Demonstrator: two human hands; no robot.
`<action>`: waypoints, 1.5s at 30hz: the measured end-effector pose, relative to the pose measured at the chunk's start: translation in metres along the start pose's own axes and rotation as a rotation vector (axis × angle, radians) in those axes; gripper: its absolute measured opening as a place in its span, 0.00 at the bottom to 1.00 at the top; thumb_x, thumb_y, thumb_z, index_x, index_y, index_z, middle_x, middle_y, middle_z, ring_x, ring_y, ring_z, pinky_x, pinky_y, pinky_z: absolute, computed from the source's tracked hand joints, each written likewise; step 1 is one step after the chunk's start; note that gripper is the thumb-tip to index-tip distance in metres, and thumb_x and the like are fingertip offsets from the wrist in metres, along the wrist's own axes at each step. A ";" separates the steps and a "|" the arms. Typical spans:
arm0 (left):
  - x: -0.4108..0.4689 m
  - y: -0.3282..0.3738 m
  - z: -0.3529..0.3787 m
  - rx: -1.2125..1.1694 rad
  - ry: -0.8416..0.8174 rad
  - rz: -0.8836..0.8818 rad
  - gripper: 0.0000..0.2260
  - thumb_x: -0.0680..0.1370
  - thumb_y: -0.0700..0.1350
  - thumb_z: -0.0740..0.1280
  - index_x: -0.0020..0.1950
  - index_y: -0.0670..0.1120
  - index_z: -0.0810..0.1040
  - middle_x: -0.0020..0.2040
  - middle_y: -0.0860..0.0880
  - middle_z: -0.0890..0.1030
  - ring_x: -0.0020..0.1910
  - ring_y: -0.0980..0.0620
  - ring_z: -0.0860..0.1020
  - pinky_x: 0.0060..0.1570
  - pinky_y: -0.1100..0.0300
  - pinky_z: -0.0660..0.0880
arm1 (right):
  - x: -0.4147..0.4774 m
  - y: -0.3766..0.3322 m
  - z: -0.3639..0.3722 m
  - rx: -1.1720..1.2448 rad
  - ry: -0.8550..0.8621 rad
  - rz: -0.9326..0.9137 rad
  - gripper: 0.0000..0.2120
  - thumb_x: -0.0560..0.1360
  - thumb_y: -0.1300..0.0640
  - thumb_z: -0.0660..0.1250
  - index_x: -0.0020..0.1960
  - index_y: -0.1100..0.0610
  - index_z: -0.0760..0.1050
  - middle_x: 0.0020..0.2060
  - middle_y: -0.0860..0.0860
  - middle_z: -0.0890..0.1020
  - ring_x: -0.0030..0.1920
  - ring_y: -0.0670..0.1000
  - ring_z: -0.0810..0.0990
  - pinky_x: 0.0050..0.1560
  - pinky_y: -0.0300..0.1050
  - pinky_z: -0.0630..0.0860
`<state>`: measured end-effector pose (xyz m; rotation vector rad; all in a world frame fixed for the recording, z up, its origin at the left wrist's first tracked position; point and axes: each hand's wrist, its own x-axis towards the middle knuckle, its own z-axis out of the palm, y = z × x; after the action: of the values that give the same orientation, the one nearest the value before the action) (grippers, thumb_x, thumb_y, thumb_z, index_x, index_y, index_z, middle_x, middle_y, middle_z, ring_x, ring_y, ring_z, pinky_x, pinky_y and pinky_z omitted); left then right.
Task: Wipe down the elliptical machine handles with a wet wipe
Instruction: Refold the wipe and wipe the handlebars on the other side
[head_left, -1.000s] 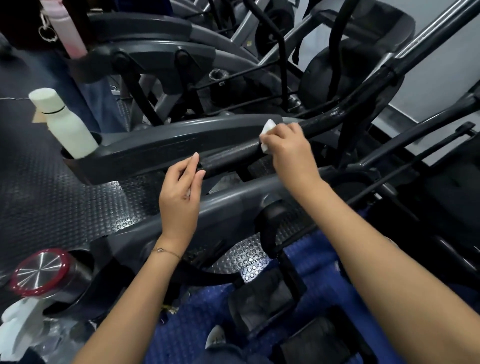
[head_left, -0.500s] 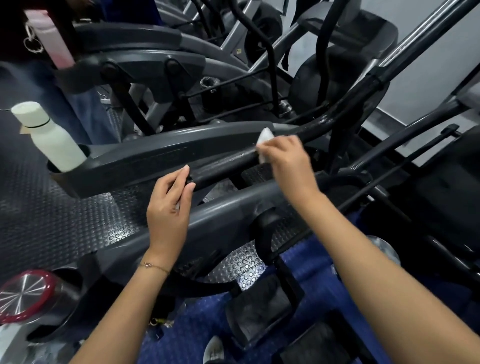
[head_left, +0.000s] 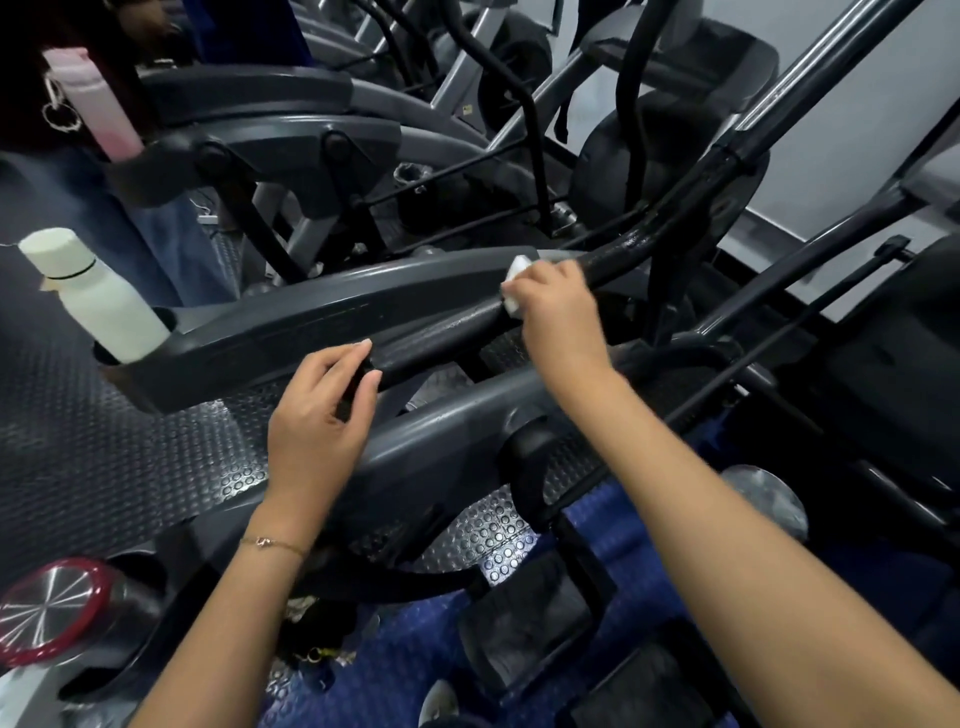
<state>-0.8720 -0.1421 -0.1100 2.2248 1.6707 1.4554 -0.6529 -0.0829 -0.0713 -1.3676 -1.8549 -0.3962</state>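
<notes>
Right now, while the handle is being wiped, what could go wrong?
1. The wipe is bunched small under the right hand, so it may miss the underside of the handle.
2. The left hand holds only the handle's end with its fingertips, so the bar might swing.
3. The white bottle leans in its cup holder; shaking could tip it.

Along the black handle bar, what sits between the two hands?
Head view: only bare, glossy black handle bar between left hand and right hand holding the white wet wipe.
</notes>
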 end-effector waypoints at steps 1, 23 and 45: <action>0.002 0.001 -0.001 0.021 0.002 0.014 0.16 0.78 0.46 0.61 0.60 0.39 0.79 0.52 0.44 0.81 0.51 0.54 0.77 0.52 0.70 0.70 | -0.005 -0.015 0.003 0.029 -0.028 -0.059 0.13 0.64 0.69 0.59 0.38 0.64 0.81 0.36 0.56 0.82 0.36 0.60 0.77 0.28 0.45 0.76; 0.077 0.041 0.047 0.184 -0.348 0.365 0.10 0.74 0.44 0.71 0.56 0.49 0.83 0.54 0.52 0.83 0.50 0.50 0.83 0.41 0.60 0.78 | -0.009 0.074 -0.001 -0.061 -0.027 -0.030 0.12 0.62 0.72 0.68 0.44 0.63 0.83 0.38 0.56 0.82 0.36 0.59 0.77 0.34 0.41 0.74; 0.100 0.029 0.037 -0.191 -0.609 0.107 0.10 0.76 0.41 0.69 0.57 0.48 0.81 0.48 0.56 0.78 0.48 0.63 0.75 0.53 0.78 0.65 | -0.030 -0.023 0.018 1.900 0.179 1.570 0.15 0.78 0.74 0.54 0.36 0.63 0.70 0.26 0.53 0.76 0.21 0.45 0.76 0.27 0.32 0.76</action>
<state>-0.8256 -0.0608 -0.0511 2.3406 1.1828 0.7751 -0.6770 -0.1001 -0.1008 -0.7249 -0.0082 1.5293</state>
